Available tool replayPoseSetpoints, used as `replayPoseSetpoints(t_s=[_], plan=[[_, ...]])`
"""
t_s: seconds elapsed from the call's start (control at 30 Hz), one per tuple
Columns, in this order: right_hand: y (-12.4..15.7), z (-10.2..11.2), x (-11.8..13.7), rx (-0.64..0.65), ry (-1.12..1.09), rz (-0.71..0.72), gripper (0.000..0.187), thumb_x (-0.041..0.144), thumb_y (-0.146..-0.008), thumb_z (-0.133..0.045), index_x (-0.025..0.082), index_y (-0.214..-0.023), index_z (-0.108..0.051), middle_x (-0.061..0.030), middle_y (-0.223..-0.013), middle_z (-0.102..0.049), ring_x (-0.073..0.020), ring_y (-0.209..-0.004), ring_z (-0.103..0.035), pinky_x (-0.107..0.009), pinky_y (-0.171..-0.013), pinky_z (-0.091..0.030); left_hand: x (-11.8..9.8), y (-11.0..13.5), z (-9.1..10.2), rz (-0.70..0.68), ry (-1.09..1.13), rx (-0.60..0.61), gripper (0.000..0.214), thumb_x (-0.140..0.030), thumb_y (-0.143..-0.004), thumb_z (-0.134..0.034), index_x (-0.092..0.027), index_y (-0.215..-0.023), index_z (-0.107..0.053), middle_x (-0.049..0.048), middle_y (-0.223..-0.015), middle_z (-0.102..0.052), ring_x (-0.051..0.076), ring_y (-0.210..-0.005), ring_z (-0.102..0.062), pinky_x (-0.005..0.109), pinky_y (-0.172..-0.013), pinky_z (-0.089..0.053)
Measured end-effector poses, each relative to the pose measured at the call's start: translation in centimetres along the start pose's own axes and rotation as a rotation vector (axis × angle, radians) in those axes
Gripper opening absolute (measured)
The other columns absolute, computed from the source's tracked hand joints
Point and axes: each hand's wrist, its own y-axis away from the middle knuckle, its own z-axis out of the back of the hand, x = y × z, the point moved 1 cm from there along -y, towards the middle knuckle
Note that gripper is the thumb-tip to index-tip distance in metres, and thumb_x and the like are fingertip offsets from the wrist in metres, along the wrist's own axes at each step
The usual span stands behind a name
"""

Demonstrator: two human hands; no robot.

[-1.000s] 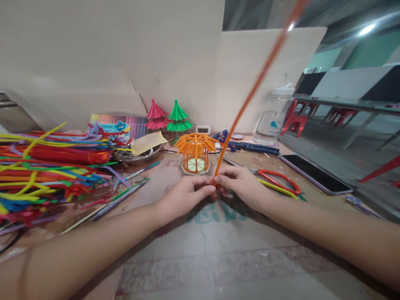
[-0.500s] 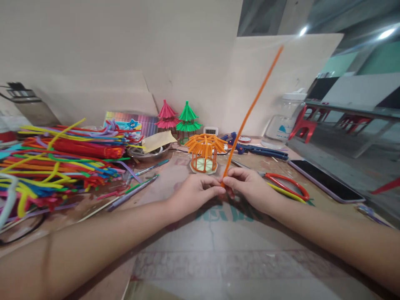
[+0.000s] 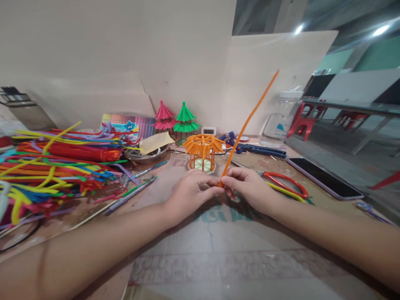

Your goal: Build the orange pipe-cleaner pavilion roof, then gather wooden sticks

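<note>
Near the middle of the counter (image 3: 109, 287), the left hand (image 3: 195, 189) and the right hand (image 3: 246, 183) pinch the low end of one orange fuzzy stick (image 3: 246, 124) with their fingertips. The rest of the stick pokes up high and leans to the right. Just behind the left hand sits a little orange house (image 3: 203, 143) with a spiky roof and thin posts. Behind that stand a pink tower (image 3: 163, 114) and a green tower (image 3: 186, 118), side by side. A big messy pile of fuzzy sticks (image 3: 68, 166) lies on the left. Close by the right hand is a tool with red and yellow handles (image 3: 290, 178), and a phone (image 3: 325, 178) lies past it
</note>
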Motion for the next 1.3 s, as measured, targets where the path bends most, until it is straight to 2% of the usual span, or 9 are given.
replayPoseSetpoints(t_s=[0.13,0.4,0.67,0.73,0.83,0.93,1.17,1.3], plan=[[0.05,0.0,-0.11,0.006,0.01,-0.011,0.048,0.064,-0.078,-0.082,0.02,-0.07,-0.063,0.0032,-0.055,-0.06,-0.0099,-0.049,-0.053,-0.025,-0.051,-0.043,0.19,-0.08,0.05,-0.02,-0.002,0.004,0.01,-0.031,-0.094,-0.077,-0.027,-0.09,-0.085,0.0001,-0.084,-0.08,0.02,-0.085,-0.069,0.034,-0.091,-0.049],[-0.06,-0.06,-0.46,0.006,-0.01,-0.028,0.043,0.059,-0.077,-0.083,0.02,-0.076,-0.067,0.0039,-0.057,-0.06,-0.0103,-0.05,-0.054,-0.025,-0.052,-0.044,0.23,-0.14,0.14,0.011,0.001,0.013,0.013,-0.034,-0.092,-0.078,-0.025,-0.083,-0.084,0.0004,-0.083,-0.081,0.02,-0.085,-0.069,0.033,-0.089,-0.048],[-0.26,0.38,-0.64,-0.09,0.013,0.014,0.038,0.056,-0.08,-0.082,0.02,-0.078,-0.067,0.0036,-0.057,-0.06,-0.0109,-0.051,-0.055,-0.025,-0.051,-0.043,0.46,-0.48,0.07,0.007,0.064,0.145,0.018,-0.03,-0.098,-0.066,-0.026,-0.096,-0.083,-0.0004,-0.09,-0.082,0.019,-0.084,-0.071,0.032,-0.088,-0.051],[-0.27,0.38,-0.62,-0.076,-0.003,-0.004,0.038,0.055,-0.079,-0.082,0.02,-0.076,-0.066,0.0037,-0.057,-0.06,-0.0107,-0.05,-0.054,-0.025,-0.05,-0.043,0.41,-0.44,0.08,-0.007,0.023,0.118,0.016,-0.03,-0.098,-0.067,-0.026,-0.093,-0.082,-0.0005,-0.087,-0.081,0.019,-0.084,-0.07,0.033,-0.089,-0.05],[-0.25,0.2,-0.71,-0.04,-0.045,-0.045,0.039,0.054,-0.079,-0.083,0.02,-0.077,-0.065,0.0041,-0.055,-0.061,-0.0105,-0.049,-0.054,-0.024,-0.05,-0.043,0.33,-0.3,0.12,-0.02,-0.061,0.016,0.012,-0.032,-0.093,-0.076,-0.023,-0.087,-0.076,0.0003,-0.086,-0.078,0.02,-0.087,-0.069,0.034,-0.088,-0.049],[-0.13,-0.06,-0.77,-0.019,-0.077,-0.073,0.039,0.054,-0.079,-0.083,0.021,-0.078,-0.065,0.0041,-0.055,-0.062,-0.0104,-0.048,-0.054,-0.024,-0.049,-0.043,0.35,-0.17,0.18,-0.063,-0.115,-0.073,0.02,-0.033,-0.087,-0.084,-0.02,-0.092,-0.069,0.0018,-0.093,-0.077,0.021,-0.09,-0.069,0.033,-0.085,-0.05],[0.3,-0.5,-0.34,0.028,-0.068,-0.105,0.035,0.049,-0.081,-0.082,0.021,-0.074,-0.063,0.005,-0.054,-0.059,-0.0089,-0.047,-0.051,-0.023,-0.046,-0.039,0.51,0.17,0.3,-0.292,-0.193,-0.088,0.022,-0.035,-0.094,-0.078,-0.022,-0.105,-0.065,0.0037,-0.104,-0.076,0.022,-0.098,-0.07,0.036,-0.09,-0.052],[0.35,-0.52,-0.09,0.013,-0.042,-0.086,0.028,0.043,-0.082,-0.08,0.02,-0.076,-0.064,0.0057,-0.054,-0.059,-0.0089,-0.047,-0.051,-0.022,-0.048,-0.041,0.58,0.32,0.2,-0.242,-0.177,-0.11,0.02,-0.036,-0.095,-0.076,-0.022,-0.104,-0.065,0.0033,-0.102,-0.076,0.022,-0.098,-0.071,0.037,-0.089,-0.054]])
